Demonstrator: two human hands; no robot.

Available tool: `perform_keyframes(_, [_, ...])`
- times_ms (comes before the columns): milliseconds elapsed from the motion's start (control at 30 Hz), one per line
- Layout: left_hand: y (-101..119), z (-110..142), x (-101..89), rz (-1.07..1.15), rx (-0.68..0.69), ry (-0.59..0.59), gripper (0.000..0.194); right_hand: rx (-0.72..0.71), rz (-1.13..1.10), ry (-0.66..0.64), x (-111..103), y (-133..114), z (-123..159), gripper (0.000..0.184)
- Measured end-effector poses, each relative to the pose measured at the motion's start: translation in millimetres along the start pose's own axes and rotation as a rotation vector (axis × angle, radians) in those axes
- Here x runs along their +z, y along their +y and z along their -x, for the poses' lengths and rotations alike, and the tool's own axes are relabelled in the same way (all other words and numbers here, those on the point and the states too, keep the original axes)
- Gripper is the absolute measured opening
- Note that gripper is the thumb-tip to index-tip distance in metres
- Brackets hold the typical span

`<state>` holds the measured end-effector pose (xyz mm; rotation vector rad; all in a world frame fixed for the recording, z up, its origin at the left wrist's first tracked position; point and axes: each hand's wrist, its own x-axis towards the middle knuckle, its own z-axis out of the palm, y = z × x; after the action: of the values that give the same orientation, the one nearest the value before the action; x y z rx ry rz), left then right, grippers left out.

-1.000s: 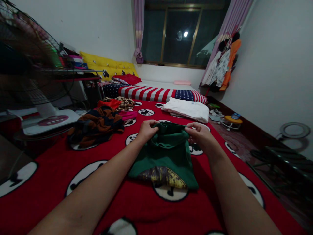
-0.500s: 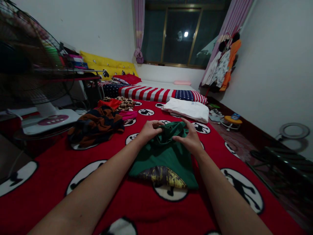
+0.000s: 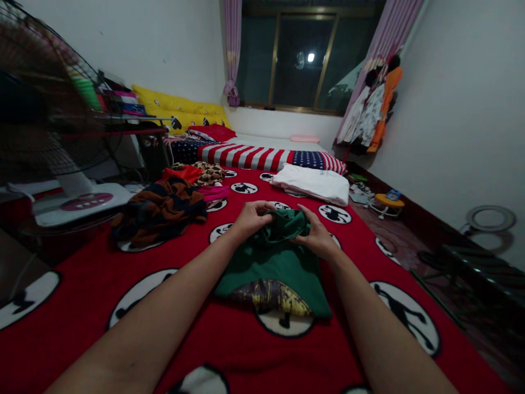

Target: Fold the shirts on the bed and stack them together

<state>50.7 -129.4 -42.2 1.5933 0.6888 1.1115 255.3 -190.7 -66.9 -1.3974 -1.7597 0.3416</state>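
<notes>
A green T-shirt (image 3: 274, 262) with a yellow and dark print lies folded in front of me on the red blanket (image 3: 197, 339). Its far part is bunched up around the collar. My left hand (image 3: 253, 219) pinches the bunched cloth at its left side, thumb and fingers together. On the opposite side, my right hand (image 3: 320, 234) has thumb and fingers around the cloth and grips its edge. Some fingertips of both hands are hidden in the folds.
Beyond the shirt lies a folded white garment (image 3: 314, 183). To the left are a crumpled brown and black garment (image 3: 164, 210) and a leopard-print cloth (image 3: 211, 173). A fan (image 3: 77, 191) stands at the left, a yellow stool (image 3: 388, 202) on the floor at right.
My right hand has closed in on the bunched green cloth and moved slightly left. The collar part looks more gathered; my left hand stays in almost the same place.
</notes>
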Motion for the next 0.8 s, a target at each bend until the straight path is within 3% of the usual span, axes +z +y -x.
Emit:
perform_keyframes(200, [-3.6, 1.0, 5.2, -0.052, 0.016, -0.103, 0.022, -0.208, -0.012, 0.056, 10.3, -19.6, 0.5, 0.078])
perform_keyframes(267, [-1.7, 1.4, 6.3, -0.055, 0.047, -0.140, 0.026, -0.245, 0.008, 0.058, 12.0, -23.2, 0.9, 0.064])
perform_keyframes(367, [7.8, 1.9, 0.5, -0.059, 0.117, -0.135, 0.038, -0.174, -0.014, 0.137, 11.1, -24.7, 1.2, 0.034])
perform_keyframes(433, [16.8, 2.6, -9.0, -0.123, 0.123, -0.170, 0.045, -0.078, -0.062, 0.215, 8.7, -25.2, 1.1, 0.025])
perform_keyframes(567, [26.5, 4.7, -26.0, -0.333, 0.091, -0.457, 0.066, 0.044, -0.140, 0.277, 5.6, -27.8, 0.8, 0.027])
perform_keyframes(633, [21.1, 4.2, -26.4, -0.364, 0.116, -0.500, 0.082, 0.089, -0.187, 0.274, 6.8, -27.9, -0.2, 0.029])
perform_keyframes(700, [8.4, 1.4, -22.5, -0.361, 0.101, -0.396, 0.086, 0.141, -0.265, 0.287, 8.6, -24.4, -2.7, 0.034])
perform_keyframes(800, [-18.9, -6.3, -19.0, -0.387, -0.047, 0.013, 0.076, 0.249, -0.417, 0.415, 8.3, -8.9, -8.5, 0.050])
